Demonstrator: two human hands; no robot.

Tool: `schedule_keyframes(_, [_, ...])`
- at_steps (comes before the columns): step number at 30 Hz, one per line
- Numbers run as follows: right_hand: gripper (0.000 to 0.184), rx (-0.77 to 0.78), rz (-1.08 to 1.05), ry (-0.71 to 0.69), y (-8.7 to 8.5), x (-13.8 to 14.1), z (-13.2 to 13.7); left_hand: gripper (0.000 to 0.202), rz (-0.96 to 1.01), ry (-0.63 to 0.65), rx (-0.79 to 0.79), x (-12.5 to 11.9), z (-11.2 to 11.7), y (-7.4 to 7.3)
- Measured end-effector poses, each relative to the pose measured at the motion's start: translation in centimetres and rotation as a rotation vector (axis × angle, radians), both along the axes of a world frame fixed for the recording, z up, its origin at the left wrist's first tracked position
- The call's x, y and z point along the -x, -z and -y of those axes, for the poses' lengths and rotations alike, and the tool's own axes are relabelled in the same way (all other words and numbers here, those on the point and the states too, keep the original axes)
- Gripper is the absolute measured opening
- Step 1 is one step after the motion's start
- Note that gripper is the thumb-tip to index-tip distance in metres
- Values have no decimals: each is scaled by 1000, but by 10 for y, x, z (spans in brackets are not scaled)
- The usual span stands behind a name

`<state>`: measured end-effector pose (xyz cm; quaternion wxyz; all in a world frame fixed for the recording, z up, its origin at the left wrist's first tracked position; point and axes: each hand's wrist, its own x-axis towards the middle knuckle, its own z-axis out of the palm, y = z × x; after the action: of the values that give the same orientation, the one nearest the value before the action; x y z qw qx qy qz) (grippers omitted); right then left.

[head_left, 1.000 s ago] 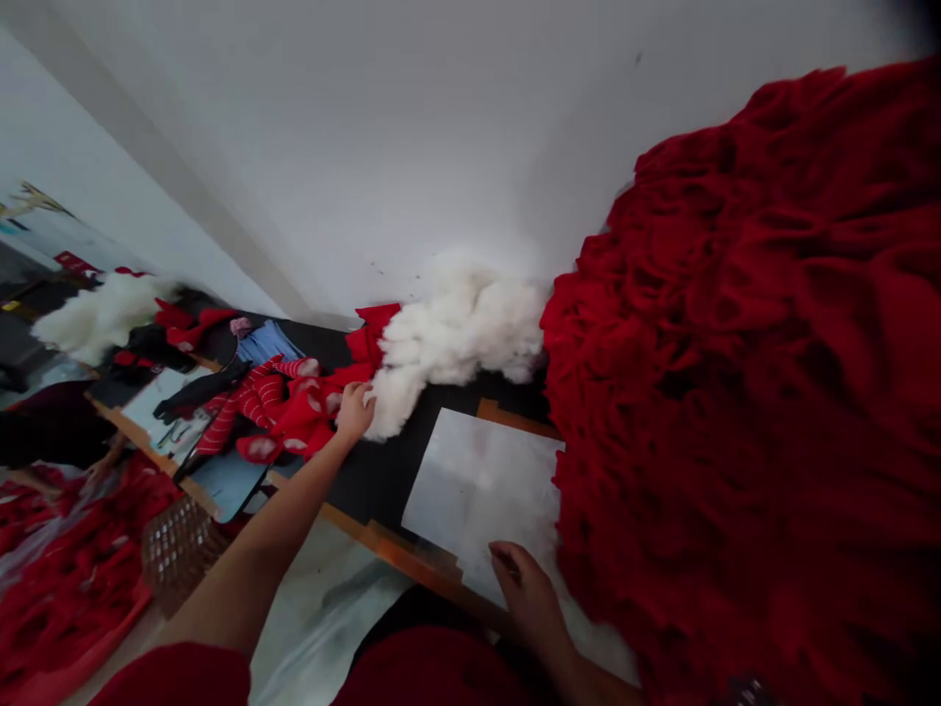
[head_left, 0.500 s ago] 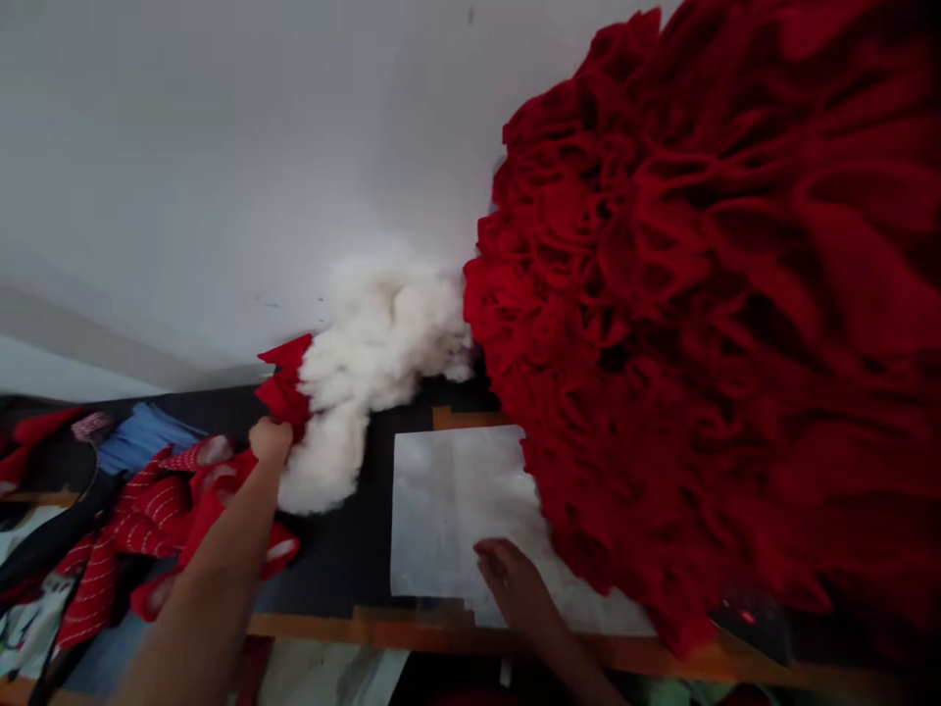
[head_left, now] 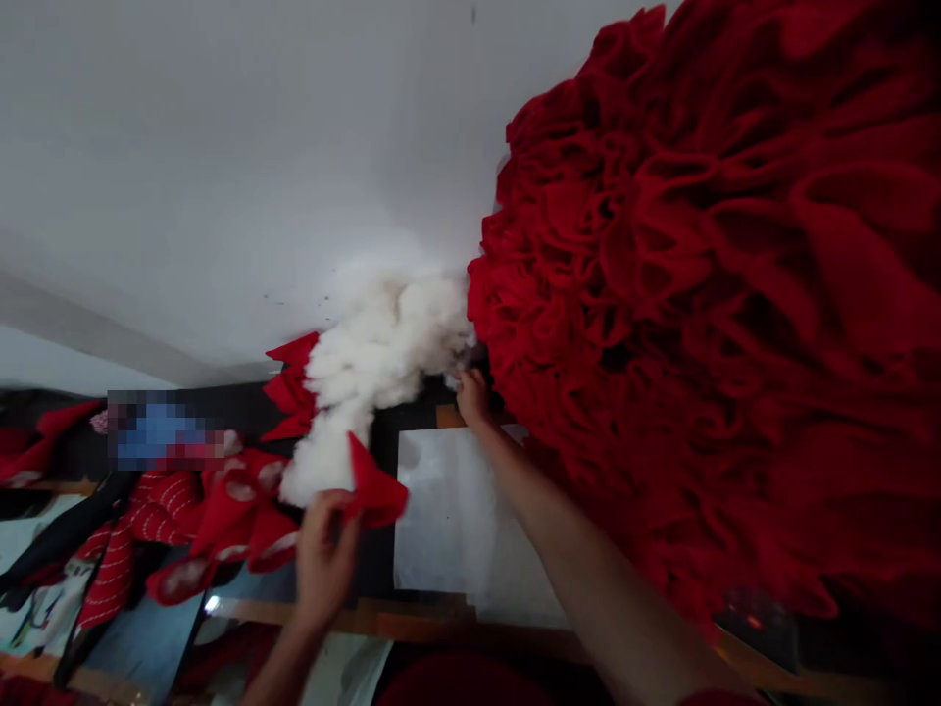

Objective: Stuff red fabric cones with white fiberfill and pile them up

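Observation:
My left hand (head_left: 323,554) pinches a small red felt piece (head_left: 373,485) and holds it up over the dark table edge. My right hand (head_left: 472,397) is stretched far forward, fingers closed at the lower edge of a heap of white stuffing (head_left: 382,353) that lies against the white wall. A few more red felt pieces (head_left: 292,387) lie left of the stuffing. Just right of my right arm rises a very large mound of dark red fabric pieces (head_left: 706,314).
A pale sheet (head_left: 448,520) lies flat on the dark table (head_left: 382,574) below my right arm. Red and white striped and spotted stocking shapes (head_left: 183,520) are piled at the left. A wooden table edge (head_left: 412,623) runs along the front.
My left hand has drawn back from the red pieces by the stuffing, now holding one red piece. My right hand has left the pale sheet and reached forward to the stuffing.

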<state>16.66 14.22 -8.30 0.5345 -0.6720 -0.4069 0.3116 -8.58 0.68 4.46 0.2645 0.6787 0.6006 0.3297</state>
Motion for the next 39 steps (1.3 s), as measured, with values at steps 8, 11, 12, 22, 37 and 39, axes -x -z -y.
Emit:
schedule_keyframes(8, [20,24,-108,-58,-7,7,88,66,198,187,308,-102,-27,69])
schedule_keyframes(11, [19,6,-177,-83,-19,5,116,54,75,362,335,-134,-54,66])
schedule_keyframes(12, [16,6,-233,-69,-22,2,124,44,-5,417,347,-141,-60,66])
schedule_keyframes(22, [25,94,-750,82,-29,-17,189,81,-408,184,319,-141,-114,43])
schedule_keyframes(37, [29,378,-948,-164,-39,-33,283,42,-606,77,223,-103,63,102])
schedule_keyframes(39, [29,406,-932,-188,-40,-35,291,28,-591,43,221,-100,60,105])
